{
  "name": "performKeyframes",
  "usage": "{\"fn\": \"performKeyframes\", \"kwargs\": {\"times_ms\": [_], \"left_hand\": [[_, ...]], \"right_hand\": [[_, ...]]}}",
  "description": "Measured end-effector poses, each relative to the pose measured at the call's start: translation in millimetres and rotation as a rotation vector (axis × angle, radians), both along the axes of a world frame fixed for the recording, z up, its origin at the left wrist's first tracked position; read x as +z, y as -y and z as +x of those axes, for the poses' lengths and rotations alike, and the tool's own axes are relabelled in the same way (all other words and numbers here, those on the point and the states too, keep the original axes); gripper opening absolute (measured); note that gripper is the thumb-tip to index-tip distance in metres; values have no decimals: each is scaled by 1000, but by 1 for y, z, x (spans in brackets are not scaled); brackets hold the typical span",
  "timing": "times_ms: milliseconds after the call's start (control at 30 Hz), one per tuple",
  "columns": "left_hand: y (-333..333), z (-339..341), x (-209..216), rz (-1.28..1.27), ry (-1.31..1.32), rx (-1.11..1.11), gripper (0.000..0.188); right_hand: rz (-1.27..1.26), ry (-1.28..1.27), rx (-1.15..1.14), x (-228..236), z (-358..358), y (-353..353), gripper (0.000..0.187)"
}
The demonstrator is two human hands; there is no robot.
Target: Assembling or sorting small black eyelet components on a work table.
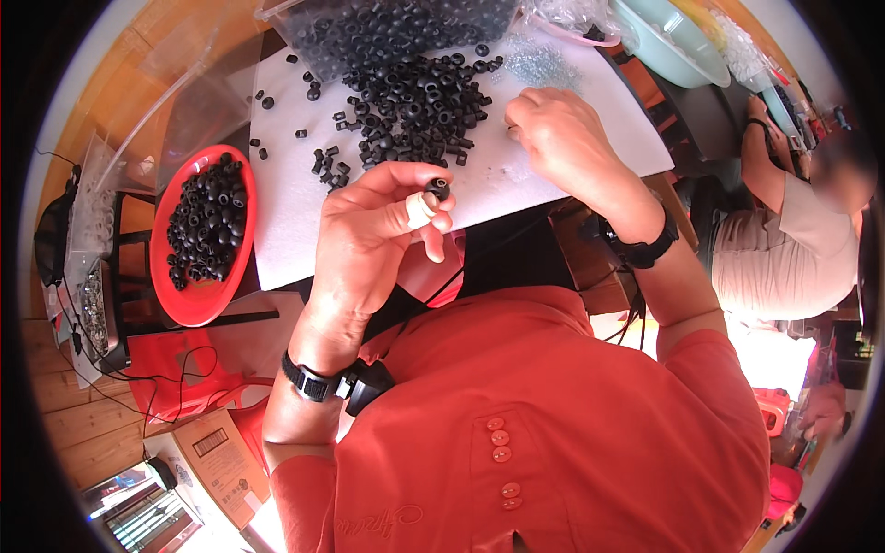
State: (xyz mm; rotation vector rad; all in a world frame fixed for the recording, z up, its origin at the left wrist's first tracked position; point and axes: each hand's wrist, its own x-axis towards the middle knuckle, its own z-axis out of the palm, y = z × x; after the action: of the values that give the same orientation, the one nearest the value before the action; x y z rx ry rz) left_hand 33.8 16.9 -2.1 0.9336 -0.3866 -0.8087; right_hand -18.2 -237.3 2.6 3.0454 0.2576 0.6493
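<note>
Item: one small black plastic fitting (pixel 437 189), held above the near edge of the white surface (pixel 286 230). Stubby, rounded; its long axis is too small in view to tell.

Left hand (pixel 364 226): clamped on the fitting, thumb and forefinger pinching it; white tape (pixel 419 210) around the thumb.

Right hand (pixel 564 138): well apart from the left, at about 2 o'clock from the fitting; fingers curled, nearest the surface's far part. Whether it grips anything cannot be told.

Relation of note: fitting lies in the left hand, the nearer of the two hands; the right stands across a gap at 2 o'clock.

Surroundings, outward from the fitting:
- Heap of loose black fittings (pixel 406 106), 11 to 12 o'clock.
- Scatter of small clear beads (pixel 544 66), 1 o'clock, just beyond the right hand.
- Clear plastic bin (pixel 277 13) of black parts, 11 o'clock, behind the heap.
- Red oval basin (pixel 192 310), 9 o'clock, holding black rounded parts (pixel 207 221).
</note>
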Motion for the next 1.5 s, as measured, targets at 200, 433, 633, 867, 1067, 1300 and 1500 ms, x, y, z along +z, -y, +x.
{"fn": "performKeyframes", "kwargs": {"times_ms": [200,433,633,867,1067,1300,1500], "left_hand": [[13,2,-5,-10,-48,-4,25],[21,1,-5,39,-92,78,25],[20,1,-7,30,-107,100,25],[18,-1,-7,31,-103,118,26],[17,-2,-8,14,-89,103,26],[16,-1,-8,17,-103,90,26],[16,0,-7,-3,-117,80,25]], "right_hand": [[594,52,125,0,-10,-15,9],[1028,-92,254,8,-8,-44,10],[966,17,320,5,-5,-52,8],[792,50,315,8,-8,-58,5],[857,89,380,2,-6,-60,6],[919,-7,368,4,-6,-58,7],[1083,-47,377,1,-7,-59,10]]}}
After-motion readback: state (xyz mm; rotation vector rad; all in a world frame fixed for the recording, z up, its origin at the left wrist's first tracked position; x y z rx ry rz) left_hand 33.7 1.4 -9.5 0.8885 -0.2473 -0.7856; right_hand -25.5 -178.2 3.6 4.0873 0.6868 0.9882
